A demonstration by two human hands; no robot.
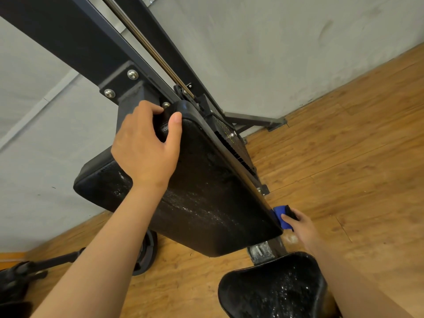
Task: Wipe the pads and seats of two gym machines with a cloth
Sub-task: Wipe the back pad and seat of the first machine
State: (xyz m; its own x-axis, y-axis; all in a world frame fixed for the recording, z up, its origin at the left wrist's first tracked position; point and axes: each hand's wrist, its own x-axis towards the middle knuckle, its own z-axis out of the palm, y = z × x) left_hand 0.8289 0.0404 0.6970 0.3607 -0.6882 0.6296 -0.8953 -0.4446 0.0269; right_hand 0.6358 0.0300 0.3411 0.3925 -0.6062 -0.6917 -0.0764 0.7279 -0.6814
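Cloth point(281, 216): blue, folded small, at the lower right corner of the back pad point(206, 191), pressed to the pad's right side edge where it meets the frame point(75, 42). Right hand point(300, 226) holds it. The thumb lies on top of the cloth and the fingers are tucked behind, so it reads as a pinch, though the far fingers are hidden. Left hand point(146, 148) is at the opposite end, clamped on the pad's top corner with the thumb over the face and the fingers curled round the edge behind, seemingly steadying the pad. That right edge runs as one long line from the left hand's corner down to the cloth. The broad black face lies to the left of the cloth and above it. The face shows pale flecks and a sheen; whether that is wet or wear, cannot tell. Seat point(275, 290) sits just below the right forearm, near the pad's bottom corner, and is flecked likewise. Judgement: the edge wipe is in hand. The cloth hand is the nearer one to the seat and the lower face, while the left hand is well apart from both. A stroke up the edge would travel toward the left hand. Wood floor point(344, 134) beneath, grey wall point(275, 42) behind.
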